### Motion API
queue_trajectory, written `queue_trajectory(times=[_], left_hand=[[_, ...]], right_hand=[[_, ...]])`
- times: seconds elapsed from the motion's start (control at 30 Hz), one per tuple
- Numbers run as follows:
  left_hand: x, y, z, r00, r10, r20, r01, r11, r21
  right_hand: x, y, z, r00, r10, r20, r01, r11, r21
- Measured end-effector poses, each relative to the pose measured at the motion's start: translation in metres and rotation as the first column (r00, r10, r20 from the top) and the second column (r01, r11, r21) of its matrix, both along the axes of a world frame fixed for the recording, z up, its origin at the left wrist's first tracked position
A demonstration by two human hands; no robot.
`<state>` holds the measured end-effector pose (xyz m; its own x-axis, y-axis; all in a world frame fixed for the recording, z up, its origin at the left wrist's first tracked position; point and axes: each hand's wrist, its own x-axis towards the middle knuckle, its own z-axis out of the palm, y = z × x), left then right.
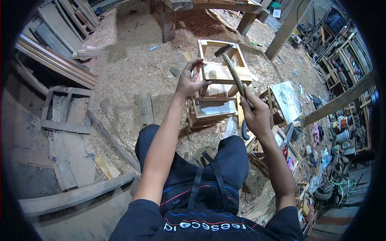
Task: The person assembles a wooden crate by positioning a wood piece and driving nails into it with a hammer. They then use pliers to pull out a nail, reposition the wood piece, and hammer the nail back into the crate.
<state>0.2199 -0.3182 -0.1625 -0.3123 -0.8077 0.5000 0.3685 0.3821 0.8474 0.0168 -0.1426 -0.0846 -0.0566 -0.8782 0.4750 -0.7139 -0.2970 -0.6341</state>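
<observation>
My right hand (255, 110) is closed round the wooden handle of a hammer (232, 70). The hammer's dark head is raised at the far end, overlapping a light wooden frame (219, 72) in this view. That frame has slim legs and a flat board across it. My left hand (189, 79) grips its left side, with the thumb along the near edge and the fingers at the far side. Beneath the frame stands a stack of similar wooden pieces (211, 116), just beyond my knees.
Sawdust and shavings cover the floor (128, 60). A square wooden frame (66, 127) and leaning planks (54, 60) are at left. A sheet-topped piece (286, 100) stands at right, near a handsaw (288, 138) and a slanting post (337, 98). A heavy bench (217, 6) is ahead.
</observation>
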Motion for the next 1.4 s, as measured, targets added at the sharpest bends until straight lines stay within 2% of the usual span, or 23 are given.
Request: queue_trajectory(times=[0.07,0.13,0.2,0.27,0.3,0.33,0.4,0.43,0.5,0.63,0.7,0.8,0.93,1.03,1.1,1.13,1.2,1.23,1.3,1.4], left_hand=[[-0.001,0.004,0.003,1.0,-0.005,-0.014,0.005,0.999,0.031],[-0.001,0.004,0.001,1.0,-0.01,-0.03,0.012,0.998,0.064],[0.0,0.003,0.002,1.0,-0.012,0.007,0.012,1.0,0.015],[0.003,0.002,0.003,0.999,0.01,0.049,-0.008,0.999,-0.044],[0.004,0.003,0.004,0.995,0.035,0.09,-0.026,0.995,-0.099],[0.004,0.001,0.003,0.995,0.035,0.091,-0.025,0.995,-0.1],[0.002,0.0,0.004,0.99,0.102,0.095,-0.089,0.987,-0.134],[0.002,0.001,0.005,0.99,0.102,0.097,-0.088,0.987,-0.136],[0.003,0.005,0.005,0.996,0.07,0.047,-0.066,0.994,-0.082],[0.001,0.011,0.006,0.995,0.095,0.029,-0.093,0.994,-0.057],[-0.002,0.014,0.005,0.996,0.088,-0.025,-0.088,0.996,0.007],[-0.004,0.015,0.002,0.998,0.034,-0.054,-0.036,0.999,-0.033],[-0.005,0.017,0.002,0.997,0.056,-0.049,-0.057,0.998,-0.026],[-0.006,0.017,0.003,0.992,0.097,-0.078,-0.104,0.991,-0.085],[-0.005,0.016,-0.001,0.991,0.134,0.008,-0.132,0.984,-0.123],[-0.004,0.017,0.001,0.991,0.135,0.005,-0.133,0.983,-0.125],[-0.004,0.019,0.004,0.991,0.129,0.043,-0.121,0.981,-0.151],[-0.006,0.015,0.001,0.993,0.116,0.026,-0.11,0.979,-0.17],[-0.006,0.013,-0.002,0.992,0.124,0.036,-0.115,0.977,-0.181],[-0.004,0.015,0.001,0.983,0.161,0.09,-0.14,0.97,-0.198]], right_hand=[[0.001,-0.003,-0.003,0.997,0.069,-0.022,-0.071,0.989,-0.131],[0.001,-0.005,-0.005,0.998,0.061,-0.01,-0.062,0.993,-0.098],[0.004,-0.008,-0.004,0.999,0.052,0.0,-0.051,0.997,-0.065],[0.014,-0.016,0.001,0.999,-0.038,0.008,0.038,0.999,-0.011],[0.019,-0.023,0.006,0.995,-0.063,-0.075,0.061,0.998,-0.026],[0.022,-0.03,0.008,0.995,-0.064,-0.074,0.062,0.998,-0.027],[0.027,-0.043,0.009,0.973,-0.12,-0.199,0.081,0.978,-0.193],[0.027,-0.048,0.008,0.973,-0.12,-0.197,0.082,0.978,-0.194],[0.027,-0.057,0.004,0.994,-0.082,-0.074,0.075,0.993,-0.086],[0.023,-0.068,-0.005,0.997,-0.041,-0.071,0.03,0.988,-0.149],[0.022,-0.069,-0.006,0.998,-0.026,-0.055,0.018,0.989,-0.144],[0.023,-0.068,-0.003,0.999,-0.011,-0.042,0.005,0.99,-0.139],[0.026,-0.067,-0.001,0.998,-0.02,-0.06,0.009,0.986,-0.166],[0.027,-0.05,0.006,0.988,-0.083,-0.131,0.071,0.993,-0.095],[0.032,-0.022,0.007,0.98,-0.043,0.195,0.024,0.995,0.097],[0.037,-0.005,0.013,0.971,-0.007,0.24,-0.03,0.988,0.149],[0.031,0.022,-0.006,0.898,-0.034,0.438,-0.114,0.945,0.307],[0.039,0.035,0.001,0.899,-0.038,0.437,-0.11,0.944,0.31],[0.059,0.055,0.018,0.719,-0.169,0.674,-0.148,0.911,0.386],[0.071,0.055,0.018,0.707,-0.174,0.686,-0.146,0.912,0.383]])
